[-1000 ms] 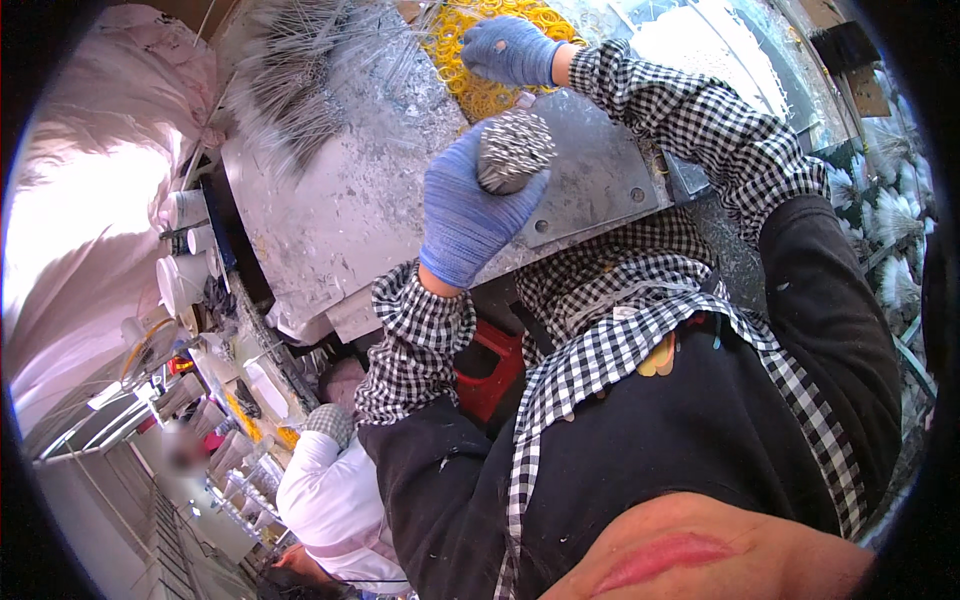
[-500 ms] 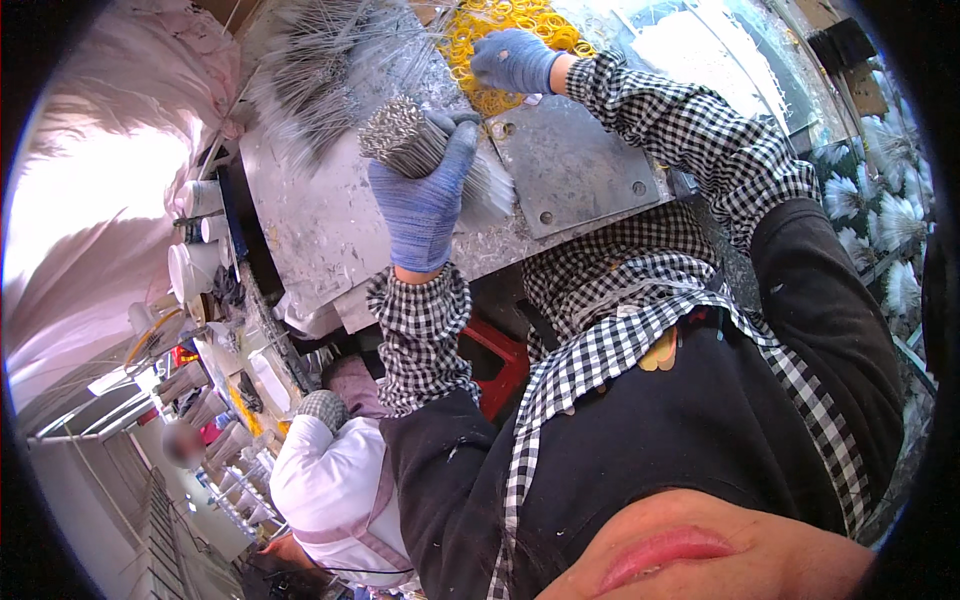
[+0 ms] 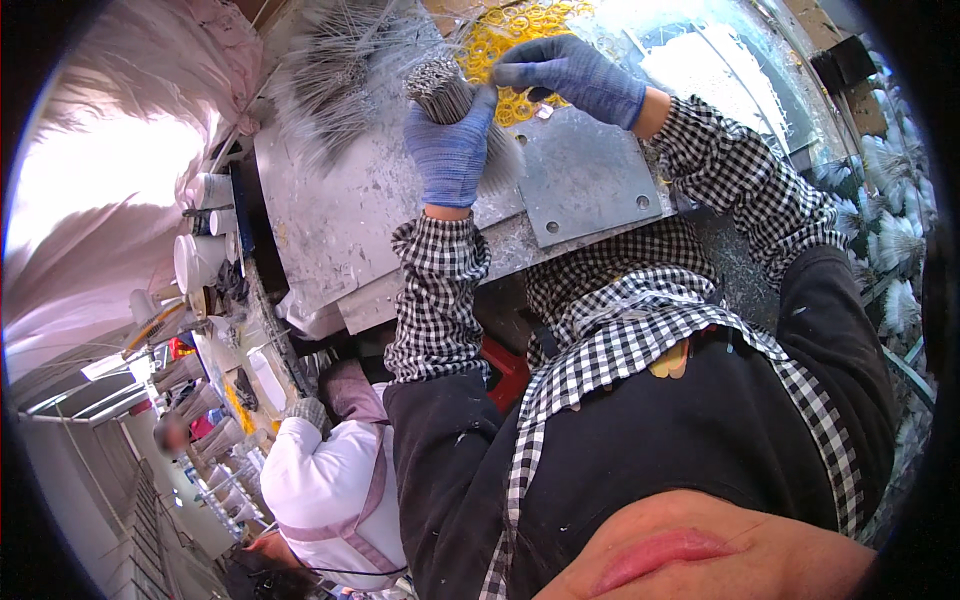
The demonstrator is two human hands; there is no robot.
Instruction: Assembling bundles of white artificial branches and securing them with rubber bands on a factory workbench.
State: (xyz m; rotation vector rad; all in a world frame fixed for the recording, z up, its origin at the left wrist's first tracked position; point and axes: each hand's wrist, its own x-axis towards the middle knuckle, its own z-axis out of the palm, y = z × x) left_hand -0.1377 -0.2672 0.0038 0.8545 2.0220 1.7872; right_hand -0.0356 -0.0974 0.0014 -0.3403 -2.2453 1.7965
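Note:
My left hand (image 3: 448, 158), in a blue knit glove, grips an upright bundle of wire-stemmed brushes (image 3: 438, 88). Their grey wire ends point up past my fingers, and pale bristles fan out below on the table side. My right hand (image 3: 575, 78), gloved the same way, is held just right of the bundle with thumb and fingers curled together; what they pinch, if anything, is not clear. Behind it spreads a pile of yellow rubber bands (image 3: 490, 45). Left of my left hand lies a heap of loose wire brushes (image 3: 335, 75).
A grey metal plate with holes (image 3: 590, 185) lies on the scuffed worktable (image 3: 320, 215). Whitish strips (image 3: 715, 75) lie at the far right. More white brushes (image 3: 895, 245) stand along the right side. At the lower left a co-worker in white (image 3: 330, 490) sits near white tubs (image 3: 195, 260).
My right hand has come away from the yellow rubber bands toward the bundle. My left hand has moved slightly right and farther away, still gripping the brushes.

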